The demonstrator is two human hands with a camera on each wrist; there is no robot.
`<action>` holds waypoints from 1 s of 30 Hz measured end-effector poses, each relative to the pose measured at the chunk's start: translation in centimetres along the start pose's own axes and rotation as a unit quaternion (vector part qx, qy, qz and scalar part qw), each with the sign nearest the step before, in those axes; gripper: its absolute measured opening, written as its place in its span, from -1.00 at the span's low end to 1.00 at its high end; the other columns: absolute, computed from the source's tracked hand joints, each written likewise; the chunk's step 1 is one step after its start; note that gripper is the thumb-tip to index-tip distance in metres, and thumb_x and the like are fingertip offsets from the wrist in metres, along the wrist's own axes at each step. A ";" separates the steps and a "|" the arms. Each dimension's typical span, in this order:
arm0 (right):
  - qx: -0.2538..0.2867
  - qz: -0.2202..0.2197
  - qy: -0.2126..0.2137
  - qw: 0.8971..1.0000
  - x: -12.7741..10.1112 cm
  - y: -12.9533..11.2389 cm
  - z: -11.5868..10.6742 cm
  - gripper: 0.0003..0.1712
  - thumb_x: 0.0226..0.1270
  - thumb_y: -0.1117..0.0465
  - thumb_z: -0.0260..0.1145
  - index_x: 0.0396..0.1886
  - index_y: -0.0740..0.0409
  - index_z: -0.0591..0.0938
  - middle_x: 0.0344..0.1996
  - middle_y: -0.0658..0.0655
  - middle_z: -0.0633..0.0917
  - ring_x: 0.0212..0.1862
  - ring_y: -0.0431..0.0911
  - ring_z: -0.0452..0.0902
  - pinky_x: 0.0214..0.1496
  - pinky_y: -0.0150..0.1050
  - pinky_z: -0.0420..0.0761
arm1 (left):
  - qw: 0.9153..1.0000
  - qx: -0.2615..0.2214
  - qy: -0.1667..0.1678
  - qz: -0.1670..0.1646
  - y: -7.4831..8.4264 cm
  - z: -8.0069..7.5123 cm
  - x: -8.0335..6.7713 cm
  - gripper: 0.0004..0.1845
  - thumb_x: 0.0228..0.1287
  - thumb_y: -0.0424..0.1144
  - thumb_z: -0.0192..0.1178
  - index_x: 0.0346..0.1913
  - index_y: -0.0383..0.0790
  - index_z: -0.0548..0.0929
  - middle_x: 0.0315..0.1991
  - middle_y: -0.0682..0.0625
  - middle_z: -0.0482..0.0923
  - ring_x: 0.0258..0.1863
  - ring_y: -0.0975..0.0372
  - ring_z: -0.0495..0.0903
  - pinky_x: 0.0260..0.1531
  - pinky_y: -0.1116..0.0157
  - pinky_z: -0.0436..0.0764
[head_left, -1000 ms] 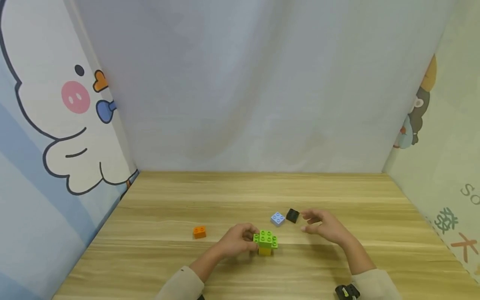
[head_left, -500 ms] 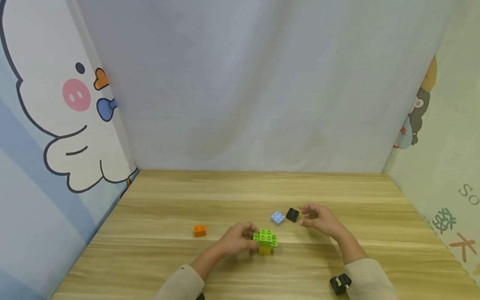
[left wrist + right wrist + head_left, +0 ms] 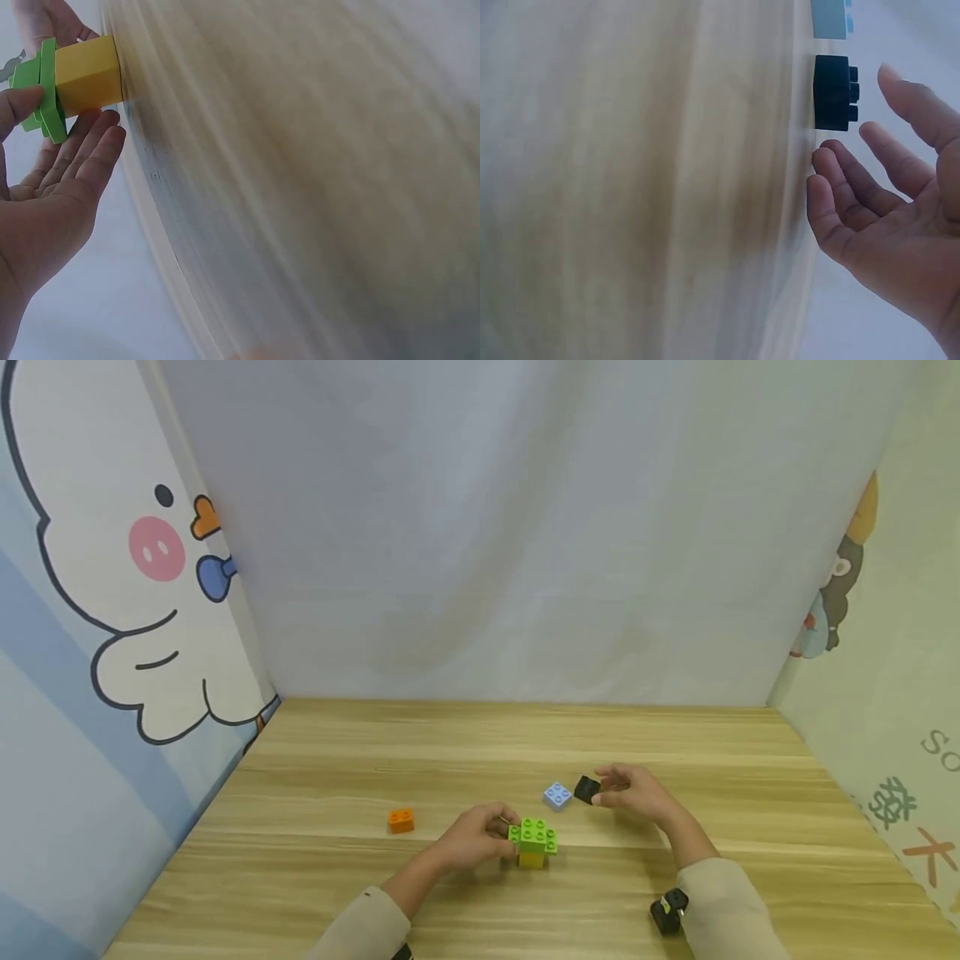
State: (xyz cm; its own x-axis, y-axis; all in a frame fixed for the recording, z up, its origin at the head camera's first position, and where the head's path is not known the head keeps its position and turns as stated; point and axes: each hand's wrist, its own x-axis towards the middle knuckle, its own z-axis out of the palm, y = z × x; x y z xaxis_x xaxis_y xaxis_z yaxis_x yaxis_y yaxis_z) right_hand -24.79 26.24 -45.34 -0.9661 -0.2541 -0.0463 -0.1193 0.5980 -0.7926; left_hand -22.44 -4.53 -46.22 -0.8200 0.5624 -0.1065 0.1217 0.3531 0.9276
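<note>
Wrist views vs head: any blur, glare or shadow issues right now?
Head: diffuse light, soft shadow by the left hand, no strong glare, studs on the light-blue brick readable; left wrist: table grain smeared, yellow brick edges clearer; right wrist: table smeared too, black brick very dark, little surface detail. Focus or motion blur: can't tell.

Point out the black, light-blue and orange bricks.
Black brick [image 3: 831, 93]: right wrist view, side wall.
Light-blue brick [image 3: 557, 796]: head view, studded top.
Orange brick [image 3: 402, 826]: head view, front face.
</note>
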 end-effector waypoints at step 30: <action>-0.044 0.009 0.025 0.999 1.6 -0.3 0.3 -0.53 0.23 0.37 0.45 0.12 0.50 0.62 -0.11 0.33 0.71 -0.01 0.22 0.63 0.09 0.16 0.62 | 1.000 0.008 -0.001 -0.005 0.1 -0.2 0.0 -0.64 0.14 -0.48 0.33 0.04 -0.36 0.59 -0.10 -0.14 0.71 -0.07 0.10 0.68 -0.03 0.15 0.69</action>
State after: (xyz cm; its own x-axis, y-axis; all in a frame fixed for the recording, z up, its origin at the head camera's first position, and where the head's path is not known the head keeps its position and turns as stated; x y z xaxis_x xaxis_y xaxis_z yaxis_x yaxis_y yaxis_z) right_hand -26.22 25.41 -45.36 -0.9781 -0.2062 -0.0289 -0.1189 0.6671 -0.7354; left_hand -22.54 -4.68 -46.03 -0.8196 0.5608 -0.1173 0.1221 0.3709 0.9206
